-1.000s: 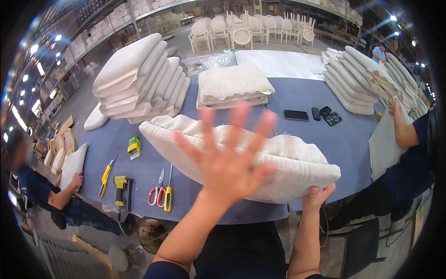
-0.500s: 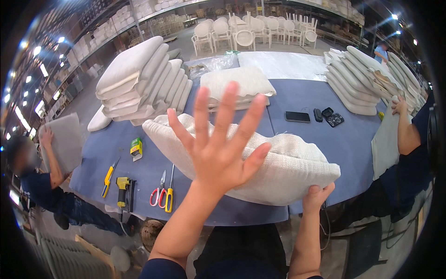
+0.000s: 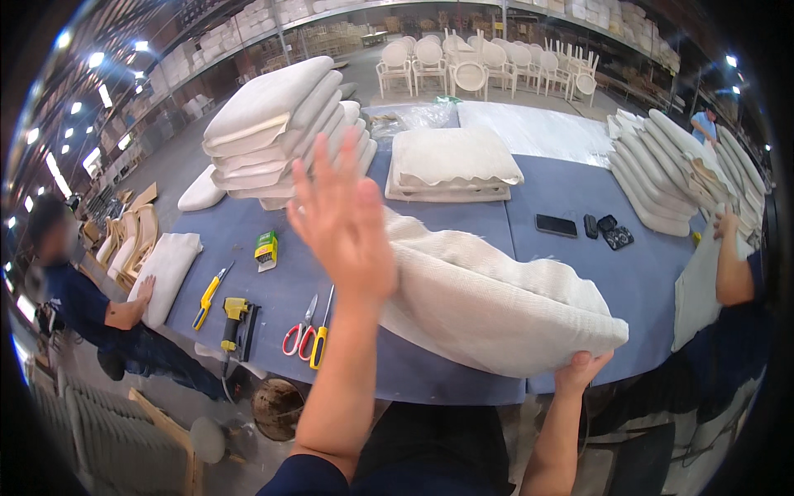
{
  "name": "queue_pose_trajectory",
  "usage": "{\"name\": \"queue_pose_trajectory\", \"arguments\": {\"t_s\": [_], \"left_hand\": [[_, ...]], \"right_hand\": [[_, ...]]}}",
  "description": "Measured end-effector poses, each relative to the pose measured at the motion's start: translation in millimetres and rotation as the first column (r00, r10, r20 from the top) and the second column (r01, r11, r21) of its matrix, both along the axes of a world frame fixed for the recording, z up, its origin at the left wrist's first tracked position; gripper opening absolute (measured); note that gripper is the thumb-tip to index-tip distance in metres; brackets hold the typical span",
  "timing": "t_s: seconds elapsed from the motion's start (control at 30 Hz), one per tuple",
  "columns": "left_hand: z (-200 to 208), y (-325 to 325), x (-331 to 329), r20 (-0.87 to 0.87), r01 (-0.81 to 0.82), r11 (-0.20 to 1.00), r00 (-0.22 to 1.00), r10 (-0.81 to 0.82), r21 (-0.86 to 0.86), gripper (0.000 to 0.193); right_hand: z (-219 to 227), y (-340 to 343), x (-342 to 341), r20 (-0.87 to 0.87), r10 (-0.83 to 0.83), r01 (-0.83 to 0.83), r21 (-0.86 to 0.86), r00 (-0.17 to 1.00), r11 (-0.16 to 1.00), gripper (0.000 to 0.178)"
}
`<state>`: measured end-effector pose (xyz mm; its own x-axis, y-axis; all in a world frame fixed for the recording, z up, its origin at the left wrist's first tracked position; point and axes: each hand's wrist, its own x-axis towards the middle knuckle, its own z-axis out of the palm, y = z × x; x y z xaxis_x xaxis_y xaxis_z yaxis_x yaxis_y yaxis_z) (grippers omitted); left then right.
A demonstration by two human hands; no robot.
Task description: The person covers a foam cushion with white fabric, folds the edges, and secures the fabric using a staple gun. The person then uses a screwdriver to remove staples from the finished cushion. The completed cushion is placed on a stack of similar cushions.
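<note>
Head view: a cream cushion (image 3: pixel 488 306) lies on the near edge of the blue table (image 3: pixel 579 207). The right hand (image 3: pixel 581 370) grips its near right corner from below; the left hand (image 3: pixel 343 223) is raised, empty, fingers spread. A flat, even slap would plump it best while the corner stays pinned.

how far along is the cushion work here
Done, apparently: cushion stacks at the back left and right. In hand: the right hand props up a white cushion; the left hand is raised, open, beside it. How many remain is not visible.
</note>
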<state>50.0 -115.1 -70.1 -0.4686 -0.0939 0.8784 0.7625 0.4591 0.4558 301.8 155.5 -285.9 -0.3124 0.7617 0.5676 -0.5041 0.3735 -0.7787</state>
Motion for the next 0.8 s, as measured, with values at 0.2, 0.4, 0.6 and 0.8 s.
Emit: {"name": "queue_pose_trajectory", "arguments": {"t_s": [0.2,0.4,0.6,0.8], "left_hand": [[6.7,69.8,102.3,-0.128,0.133,0.904,0.971,-0.201,-0.407,0.074],[-36.7,103.3,181.9,-0.194,0.683,0.504,0.481,-0.855,-0.529,0.074],[60.9,-0.8,49.7,-0.074,0.216,0.865,0.958,-0.278,-0.452,0.059],[44.5,-16.8,32.7,0.207,0.112,0.895,0.978,-0.023,-0.432,0.06]], "right_hand": [[18.5,5.7,3.4,0.038,0.053,-0.053,0.001,0.998,0.999,0.115],[14.0,-0.5,-4.6,0.05,0.086,-0.086,-0.015,0.995,0.996,0.115],[0.0,4.8,11.0,0.062,-0.009,0.005,0.074,0.998,0.997,0.121],[-18.3,-5.5,14.1,-0.027,-0.036,0.039,0.096,0.999,0.995,0.125]]}}
